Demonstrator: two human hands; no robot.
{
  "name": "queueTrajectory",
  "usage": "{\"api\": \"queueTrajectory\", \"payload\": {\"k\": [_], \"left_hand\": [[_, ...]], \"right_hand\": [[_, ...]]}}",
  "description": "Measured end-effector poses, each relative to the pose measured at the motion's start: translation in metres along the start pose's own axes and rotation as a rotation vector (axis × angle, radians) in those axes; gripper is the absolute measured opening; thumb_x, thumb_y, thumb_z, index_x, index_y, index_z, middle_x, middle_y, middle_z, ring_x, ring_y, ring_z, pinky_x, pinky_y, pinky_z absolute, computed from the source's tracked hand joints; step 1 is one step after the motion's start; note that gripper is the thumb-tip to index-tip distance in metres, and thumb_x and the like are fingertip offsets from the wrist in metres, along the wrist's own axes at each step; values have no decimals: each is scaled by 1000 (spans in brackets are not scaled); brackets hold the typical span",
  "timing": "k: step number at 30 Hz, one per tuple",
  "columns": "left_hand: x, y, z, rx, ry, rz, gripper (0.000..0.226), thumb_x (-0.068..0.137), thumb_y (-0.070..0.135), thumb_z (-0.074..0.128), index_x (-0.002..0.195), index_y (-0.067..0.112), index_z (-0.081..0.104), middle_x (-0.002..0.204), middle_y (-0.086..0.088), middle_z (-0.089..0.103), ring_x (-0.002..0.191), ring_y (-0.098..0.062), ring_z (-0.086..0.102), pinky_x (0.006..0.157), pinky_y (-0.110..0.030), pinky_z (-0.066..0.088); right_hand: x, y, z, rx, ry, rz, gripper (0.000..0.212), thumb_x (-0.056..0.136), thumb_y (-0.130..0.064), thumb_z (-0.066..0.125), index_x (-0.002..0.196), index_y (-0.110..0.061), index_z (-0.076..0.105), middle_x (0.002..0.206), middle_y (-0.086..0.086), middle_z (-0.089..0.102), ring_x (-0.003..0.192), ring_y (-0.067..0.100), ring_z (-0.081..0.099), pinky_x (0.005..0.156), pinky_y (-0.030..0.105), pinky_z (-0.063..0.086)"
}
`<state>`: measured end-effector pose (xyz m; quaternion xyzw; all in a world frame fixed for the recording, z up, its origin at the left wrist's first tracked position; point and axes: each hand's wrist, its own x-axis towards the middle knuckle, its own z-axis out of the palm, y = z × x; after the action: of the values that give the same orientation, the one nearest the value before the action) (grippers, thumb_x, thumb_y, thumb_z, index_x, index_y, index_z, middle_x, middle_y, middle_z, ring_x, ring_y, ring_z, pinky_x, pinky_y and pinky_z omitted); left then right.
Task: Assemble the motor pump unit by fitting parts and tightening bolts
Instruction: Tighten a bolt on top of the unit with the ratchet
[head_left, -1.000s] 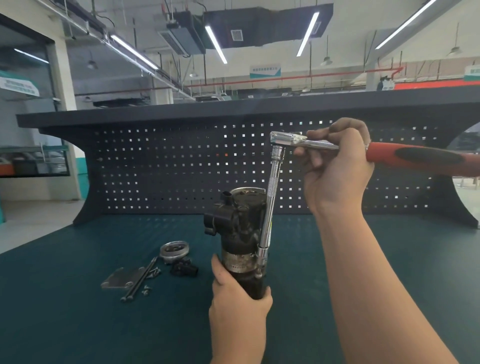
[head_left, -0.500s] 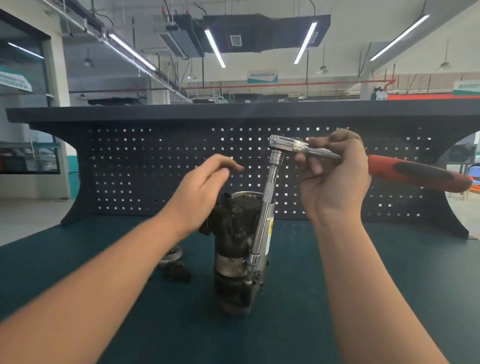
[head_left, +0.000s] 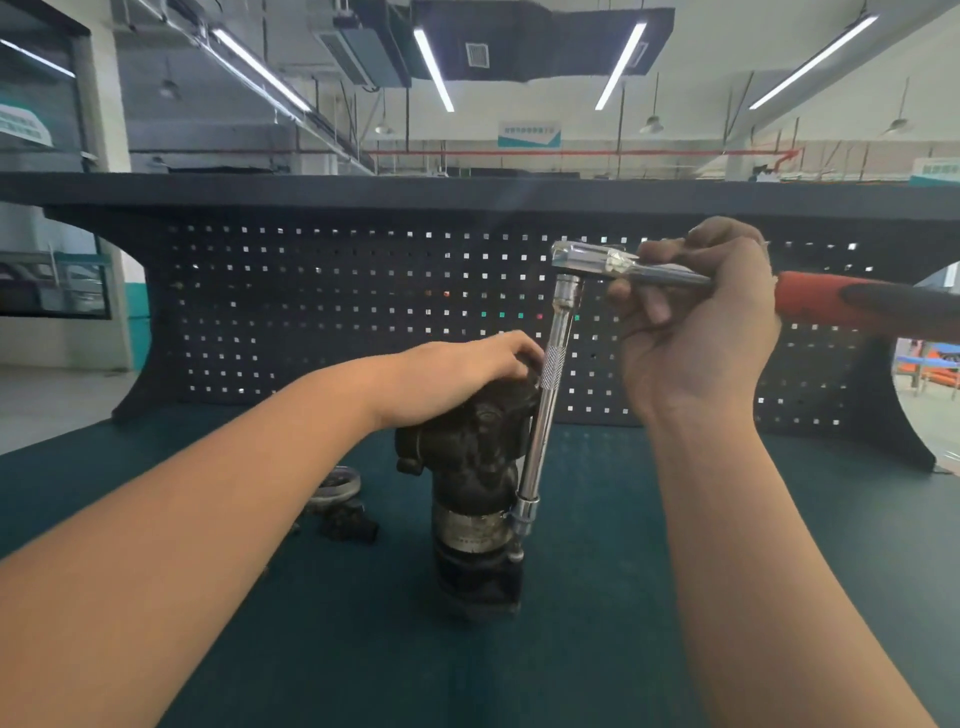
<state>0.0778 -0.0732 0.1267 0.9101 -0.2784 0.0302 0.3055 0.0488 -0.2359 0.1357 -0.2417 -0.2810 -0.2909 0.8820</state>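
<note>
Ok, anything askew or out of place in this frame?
Only the extension bar: it leans instead of standing plumb beside the upright pump unit. Right hand grips the ratchet; left hand rests on top.

Motor pump unit (head_left: 475, 525) upright on the bench mat (head_left: 597, 597), pegboard (head_left: 363, 312) behind. Left hand (head_left: 462, 364) on top of it. Ratchet wrench (head_left: 727, 283) in the right hand (head_left: 696, 332), extension bar (head_left: 548, 400) down the unit's right side. Metal ring (head_left: 337, 483) and small fitting (head_left: 350, 527) left of the unit.
</note>
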Motion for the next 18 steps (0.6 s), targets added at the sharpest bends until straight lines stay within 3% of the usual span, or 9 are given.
{"api": "queueTrajectory", "payload": {"k": [2, 4, 5, 7, 9, 11, 14, 16, 18], "left_hand": [[-2, -2, 2, -145, -78, 59, 47, 84, 25, 45, 131, 29, 47, 142, 3, 48, 132, -16, 44, 110, -27, 35], [-8, -9, -1, -131, -189, 97, 50, 76, 13, 50, 125, 22, 48, 141, -1, 45, 135, -17, 41, 111, -25, 34], [-11, -11, -5, -84, -242, 105, 49, 74, 20, 52, 123, 28, 50, 140, 4, 46, 132, -11, 43, 112, -25, 34], [-18, -11, -14, -19, -295, 92, 41, 80, 50, 55, 120, 56, 52, 138, 31, 47, 124, 11, 45, 99, -6, 37], [-29, -11, -19, 9, -303, 87, 31, 73, 73, 46, 103, 80, 45, 127, 53, 36, 120, 27, 35, 91, 3, 33], [-34, -14, -16, 72, -246, 118, 28, 72, 78, 41, 98, 86, 37, 130, 58, 25, 128, 25, 26, 106, -7, 25], [-35, -20, -6, 68, -152, 172, 25, 81, 74, 39, 104, 84, 37, 145, 46, 19, 137, 17, 20, 118, -24, 20], [-37, -20, -6, 74, -173, 194, 26, 82, 77, 39, 107, 82, 37, 142, 50, 20, 133, 22, 20, 114, -15, 21], [-40, -17, -11, 71, -240, 181, 45, 69, 82, 53, 109, 84, 34, 133, 55, 25, 126, 28, 26, 102, -1, 27]], "right_hand": [[-2, -1, 1, -4, -6, -2, 23, 83, 7, 31, 77, -10, 45, 56, 8, 54, 37, 15, 28, 47, 25, 44], [-3, -2, 2, -14, -3, 19, 23, 83, 7, 31, 78, -10, 45, 56, 7, 54, 37, 15, 28, 46, 24, 44], [-4, -2, 3, -19, -4, 34, 23, 83, 6, 31, 78, -10, 46, 56, 7, 54, 37, 14, 28, 46, 24, 43], [-5, -2, 4, -21, -14, 58, 23, 82, 6, 30, 79, -10, 46, 55, 6, 55, 36, 14, 28, 45, 22, 42], [-7, -2, 6, -21, -33, 57, 22, 82, 5, 29, 79, -10, 45, 54, 6, 54, 35, 14, 28, 43, 22, 40], [-10, -1, 8, -33, -51, 39, 22, 82, 5, 28, 79, -9, 44, 52, 7, 52, 35, 15, 28, 42, 21, 38], [-15, -3, 9, -61, -69, -16, 22, 80, 6, 28, 75, -9, 43, 52, 8, 51, 37, 17, 29, 43, 21, 36], [-17, -6, 9, -85, -73, -49, 24, 81, 7, 28, 72, -9, 44, 53, 9, 51, 38, 16, 30, 44, 21, 37], [-18, -7, 7, -89, -76, -44, 25, 81, 8, 28, 72, -8, 45, 54, 10, 52, 38, 16, 30, 45, 21, 39]]}}
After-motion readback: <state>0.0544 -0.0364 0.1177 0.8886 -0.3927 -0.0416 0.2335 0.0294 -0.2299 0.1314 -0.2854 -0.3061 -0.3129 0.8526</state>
